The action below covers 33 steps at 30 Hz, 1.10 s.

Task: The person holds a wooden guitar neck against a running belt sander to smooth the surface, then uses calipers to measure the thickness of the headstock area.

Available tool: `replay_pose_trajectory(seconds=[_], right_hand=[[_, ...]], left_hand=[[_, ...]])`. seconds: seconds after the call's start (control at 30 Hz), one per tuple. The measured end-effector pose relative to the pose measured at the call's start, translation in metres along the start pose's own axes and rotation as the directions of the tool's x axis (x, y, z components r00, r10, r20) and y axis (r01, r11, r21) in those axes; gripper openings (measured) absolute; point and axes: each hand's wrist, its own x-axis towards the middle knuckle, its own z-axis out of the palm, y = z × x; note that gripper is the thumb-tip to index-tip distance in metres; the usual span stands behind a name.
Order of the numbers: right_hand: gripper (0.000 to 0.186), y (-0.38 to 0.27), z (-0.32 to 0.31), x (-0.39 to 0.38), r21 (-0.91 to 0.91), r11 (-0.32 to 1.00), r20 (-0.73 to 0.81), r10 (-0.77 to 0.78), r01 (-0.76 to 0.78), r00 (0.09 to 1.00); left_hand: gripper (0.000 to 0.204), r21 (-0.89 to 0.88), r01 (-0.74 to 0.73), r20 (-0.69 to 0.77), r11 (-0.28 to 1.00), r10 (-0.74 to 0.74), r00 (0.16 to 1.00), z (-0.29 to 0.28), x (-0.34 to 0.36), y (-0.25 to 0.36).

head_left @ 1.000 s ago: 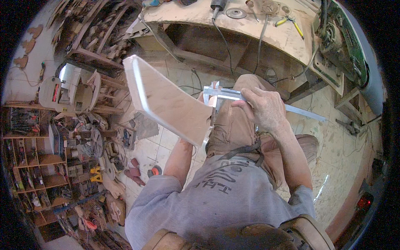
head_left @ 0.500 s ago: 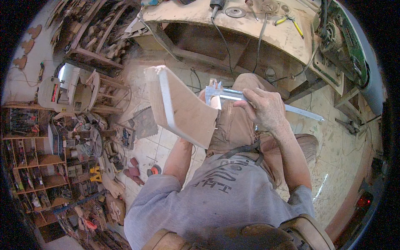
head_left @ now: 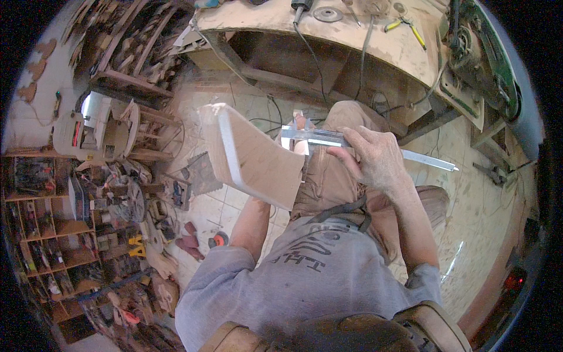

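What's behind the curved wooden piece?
The left forearm runs up behind the wooden piece; a little of the left hand shows past its upper right edge, by the caliper. The rest of that hand and its grip are covered.

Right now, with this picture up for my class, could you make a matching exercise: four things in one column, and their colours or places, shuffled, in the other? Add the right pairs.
Things
1. Caliper
2. Pliers
3. Wooden board
4. Shirt

Colours and places
A. Yellow handles, lying on the workbench
B. Grey, with dark lettering
C. Silver, held in the right hand
D. Light brown, partly covering the left forearm

Right pairs: 1-C, 2-A, 3-D, 4-B
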Motion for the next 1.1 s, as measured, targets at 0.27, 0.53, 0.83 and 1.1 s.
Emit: replay_pose_trajectory(seconds=[0.27, 0.53, 0.83, 1.1], right_hand=[[0.035, -0.003, -0.008, -0.005, -0.09, 0.995, 0.01, 0.036, -0.035, 0.999], [0.034, -0.007, -0.008, -0.004, -0.061, 0.998, -0.01, 0.025, -0.025, 1.0], [0.035, -0.007, -0.008, -0.005, -0.065, 0.997, -0.001, 0.038, -0.038, 0.999], [0.038, -0.004, -0.008, -0.007, -0.045, 0.997, 0.019, 0.062, -0.062, 0.998]], left_hand=[[0.05, 0.402, -0.23, 0.131, 0.886, 0.193, 0.972, 0.017, -0.004, 0.0], [0.045, 0.679, -0.365, 0.315, 0.637, 0.196, 0.928, -0.036, 0.016, -0.004], [0.052, 0.709, -0.392, 0.308, 0.587, 0.243, 0.92, -0.045, 0.014, -0.01], [0.046, 0.636, -0.33, 0.195, 0.697, 0.269, 0.943, -0.016, 0.006, -0.004]])
